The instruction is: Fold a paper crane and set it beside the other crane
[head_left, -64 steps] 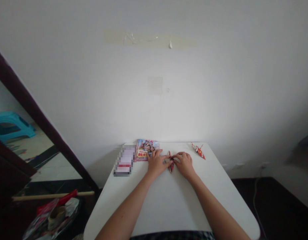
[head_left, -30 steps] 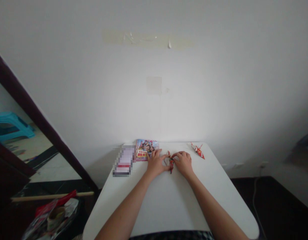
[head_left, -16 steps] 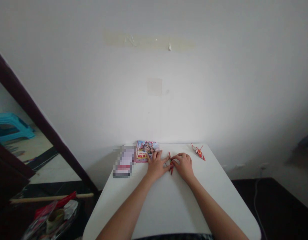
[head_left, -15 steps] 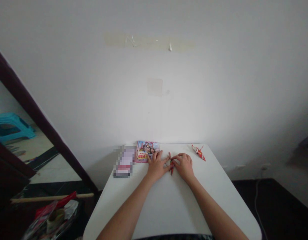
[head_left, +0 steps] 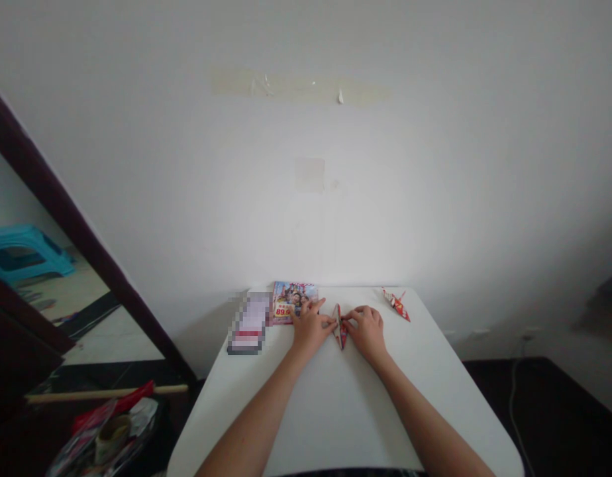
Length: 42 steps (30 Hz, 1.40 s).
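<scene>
A small folded paper piece (head_left: 341, 336), long and pointed at both ends with a red printed pattern, lies on the white table (head_left: 330, 411) between my hands. My left hand (head_left: 310, 329) pinches its left edge with thumb and index finger, the other fingers spread over the corner of a printed leaflet (head_left: 285, 313). From the right, my right hand (head_left: 366, 330) grips the paper's other edge with closed fingertips. A folded paper crane (head_left: 397, 306) in red and white rests near the table's back right corner, apart from both hands.
A blurred-out phone-like slab (head_left: 249, 323) lies at the table's left edge. Behind the table stands a white wall (head_left: 306, 225). On the floor at left are a bag of litter (head_left: 112, 434), a wooden stick (head_left: 161, 391) and, past a dark frame, a blue stool (head_left: 30, 252).
My left fingers have drawn back from over the paper to its left edge, so more of it shows and it looks wider. My right hand has barely moved.
</scene>
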### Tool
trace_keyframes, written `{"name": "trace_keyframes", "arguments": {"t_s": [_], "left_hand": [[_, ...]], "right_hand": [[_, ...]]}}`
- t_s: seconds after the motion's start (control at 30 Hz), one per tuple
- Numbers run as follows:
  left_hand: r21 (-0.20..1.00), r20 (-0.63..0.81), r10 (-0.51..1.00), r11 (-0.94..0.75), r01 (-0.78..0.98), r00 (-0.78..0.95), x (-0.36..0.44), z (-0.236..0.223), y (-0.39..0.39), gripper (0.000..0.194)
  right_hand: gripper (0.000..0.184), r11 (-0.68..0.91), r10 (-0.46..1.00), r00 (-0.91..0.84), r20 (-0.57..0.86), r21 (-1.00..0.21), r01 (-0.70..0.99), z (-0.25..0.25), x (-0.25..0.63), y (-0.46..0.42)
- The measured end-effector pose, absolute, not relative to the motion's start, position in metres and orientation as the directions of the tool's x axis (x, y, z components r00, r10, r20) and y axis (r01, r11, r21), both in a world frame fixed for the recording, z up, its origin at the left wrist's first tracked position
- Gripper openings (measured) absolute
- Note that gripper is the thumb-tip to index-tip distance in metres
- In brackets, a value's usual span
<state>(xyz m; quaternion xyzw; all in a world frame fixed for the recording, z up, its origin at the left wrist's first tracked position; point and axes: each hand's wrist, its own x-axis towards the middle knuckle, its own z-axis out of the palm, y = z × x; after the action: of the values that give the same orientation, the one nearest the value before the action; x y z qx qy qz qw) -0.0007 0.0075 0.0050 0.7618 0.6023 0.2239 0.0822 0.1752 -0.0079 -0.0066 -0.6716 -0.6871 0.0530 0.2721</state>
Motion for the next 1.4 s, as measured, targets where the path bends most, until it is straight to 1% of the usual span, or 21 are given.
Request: {"name": "trace_keyframes", "arguments": {"t_s": [0.17,0.37,0.53,0.87,1.13,1.4], "left_hand": [[0.391,0.245,0.961,-0.222,0.893,0.132,0.006,0.006,0.014,0.015],[0.380,0.273,0.950,-0.253,0.890,0.154,0.005,0.001,0.017,0.013],[0.372,0.268,0.952,-0.246,0.895,0.150,0.004,0.002,0.016,0.013],[0.402,0.245,0.957,-0.247,0.882,0.156,0.005,0.003,0.015,0.012],[0.404,0.274,0.952,-0.245,0.881,0.139,0.006,0.004,0.011,0.013],[0.392,0.265,0.955,-0.235,0.889,0.136,0.007,0.010,0.006,0.012]], "right_hand": [[0.015,0.065,0.950,0.072,0.302,-0.421,0.905,-0.006,0.172,-0.006],[0.015,0.060,0.950,0.075,0.303,-0.411,0.910,-0.004,0.170,-0.006],[0.016,0.064,0.948,0.075,0.310,-0.417,0.907,-0.002,0.169,-0.007],[0.017,0.078,0.949,0.058,0.311,-0.409,0.909,-0.004,0.172,-0.007],[0.018,0.074,0.949,0.057,0.310,-0.393,0.917,-0.003,0.171,-0.008],[0.017,0.065,0.948,0.072,0.310,-0.409,0.910,-0.004,0.171,-0.007]]}}
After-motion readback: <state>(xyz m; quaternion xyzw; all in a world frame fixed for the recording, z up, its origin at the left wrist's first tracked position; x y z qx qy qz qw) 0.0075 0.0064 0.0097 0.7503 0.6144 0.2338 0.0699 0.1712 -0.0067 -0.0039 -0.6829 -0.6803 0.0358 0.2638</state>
